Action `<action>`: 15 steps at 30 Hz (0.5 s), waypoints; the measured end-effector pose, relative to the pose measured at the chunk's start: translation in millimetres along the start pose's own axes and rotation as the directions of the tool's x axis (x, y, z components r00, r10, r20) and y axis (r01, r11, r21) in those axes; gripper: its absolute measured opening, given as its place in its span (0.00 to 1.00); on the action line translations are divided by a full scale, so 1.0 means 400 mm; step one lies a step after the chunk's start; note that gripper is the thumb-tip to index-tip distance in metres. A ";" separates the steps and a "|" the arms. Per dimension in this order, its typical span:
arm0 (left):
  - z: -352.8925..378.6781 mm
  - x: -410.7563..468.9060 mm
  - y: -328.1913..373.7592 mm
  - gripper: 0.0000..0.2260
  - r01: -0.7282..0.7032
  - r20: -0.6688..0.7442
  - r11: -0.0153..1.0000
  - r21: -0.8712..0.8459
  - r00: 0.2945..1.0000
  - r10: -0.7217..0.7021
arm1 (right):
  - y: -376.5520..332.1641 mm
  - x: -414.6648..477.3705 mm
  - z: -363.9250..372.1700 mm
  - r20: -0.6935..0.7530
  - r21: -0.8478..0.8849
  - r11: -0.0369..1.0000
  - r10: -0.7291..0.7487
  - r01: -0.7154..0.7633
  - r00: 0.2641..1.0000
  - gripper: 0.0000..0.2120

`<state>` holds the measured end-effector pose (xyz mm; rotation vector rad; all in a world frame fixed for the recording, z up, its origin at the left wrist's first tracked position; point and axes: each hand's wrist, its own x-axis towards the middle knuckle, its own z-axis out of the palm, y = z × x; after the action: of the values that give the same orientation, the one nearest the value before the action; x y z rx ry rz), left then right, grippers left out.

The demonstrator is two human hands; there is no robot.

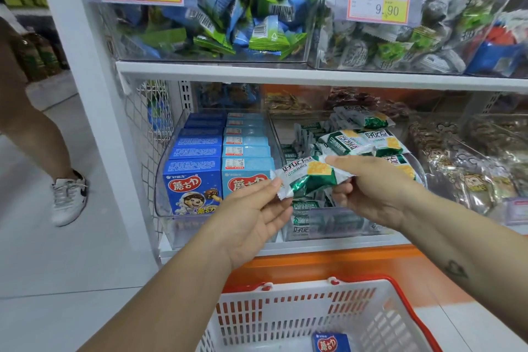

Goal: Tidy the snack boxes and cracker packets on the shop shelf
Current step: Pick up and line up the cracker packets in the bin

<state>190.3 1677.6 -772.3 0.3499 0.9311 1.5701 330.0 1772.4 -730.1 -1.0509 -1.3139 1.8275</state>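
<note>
The green-and-white foil cracker packet [310, 178] looks light and soft-skinned. Its thin, glossy wrapper will crinkle and may slide between fingers, and the brittle cracker inside would likely crack if squeezed across the middle. The safest places to take it are the flat crimped seals at either end, and that is where it is held now. The left hand [251, 217] pinches the left seal between thumb and fingertips, palm turned up. The right hand [374, 191] pinches the right end, thumb on top and fingers curled beneath. The packet hangs in the air between them, roughly level, in front of the lower shelf. It is just above the front of the clear plastic bin [337, 223], which holds a loose heap of the same packets.

The wrapper is white on its upper part, with dark printed characters and a picture of a yellow square cracker, and shiny dark green below. The packets in the bin lie at all angles, some face up and some on edge, so the heap reads as not yet tidied. In a neighbouring clear tray to the left, dark blue cardboard snack boxes [194, 180] and light blue cardboard snack boxes [247, 164] stand in two neat rows. They look stiff and easy to grip by their sides. Below, a white plastic basket with a red rim [300, 311] holds one more blue box [331, 342].
</note>
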 end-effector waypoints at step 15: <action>-0.019 -0.003 0.027 0.03 -0.370 0.069 0.624 0.688 0.890 0.451 | -0.003 -0.001 -0.055 0.143 -0.448 0.844 -0.259 0.296 0.955 0.08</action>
<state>177.6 1674.2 -769.0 1.0867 1.6116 1.6031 349.5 1781.9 -732.7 -0.9637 -1.9077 1.3749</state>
